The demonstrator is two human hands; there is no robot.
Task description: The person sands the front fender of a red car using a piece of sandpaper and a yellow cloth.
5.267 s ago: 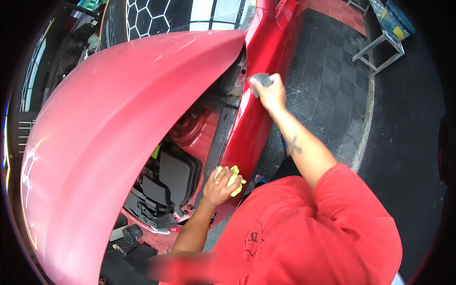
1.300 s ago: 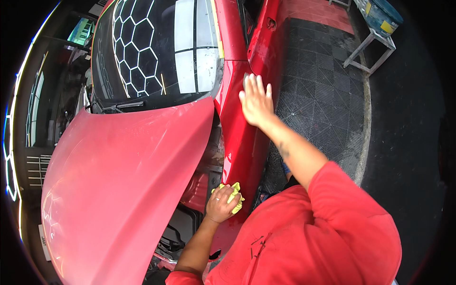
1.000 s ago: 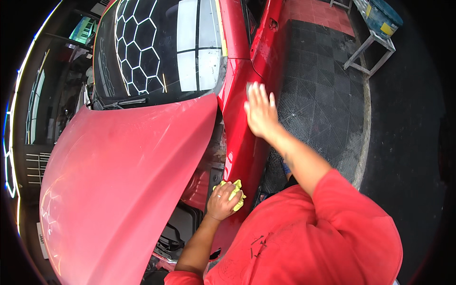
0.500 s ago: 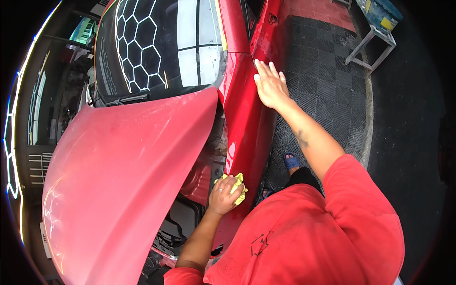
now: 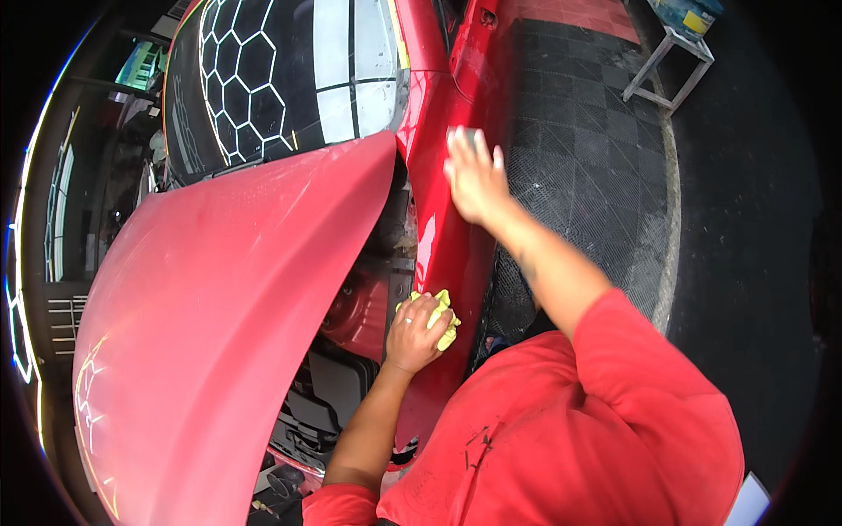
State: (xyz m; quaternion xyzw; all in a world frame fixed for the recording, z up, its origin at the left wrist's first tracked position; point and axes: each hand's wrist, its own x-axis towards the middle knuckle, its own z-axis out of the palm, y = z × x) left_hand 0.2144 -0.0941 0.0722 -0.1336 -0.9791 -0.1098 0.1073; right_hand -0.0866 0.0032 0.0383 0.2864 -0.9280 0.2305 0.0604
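Note:
A crumpled yellow cloth (image 5: 445, 323) is bunched in my left hand (image 5: 414, 335), which wears a ring and is closed around it. The hand rests on the front part of the car's glossy red fender (image 5: 447, 254), beside the open engine bay. Farther back, my right hand (image 5: 476, 181) has its fingers stretched out over the fender near the door. I cannot tell whether its palm touches the paint. A small greyish patch shows between its fingers, too blurred to name.
The raised, duller red hood (image 5: 237, 289) stands to the left, its edge beside my left arm. Beyond it lies the windshield (image 5: 281, 79), reflecting hexagonal lights. Dark floor tiles (image 5: 588, 158) run along the car's right side. A stand (image 5: 671, 74) bears a blue bucket (image 5: 688, 16) at far right.
My right hand has come nearer to me along the fender and moved inward over it. My left hand keeps the cloth at nearly the same place. The view has shifted slightly.

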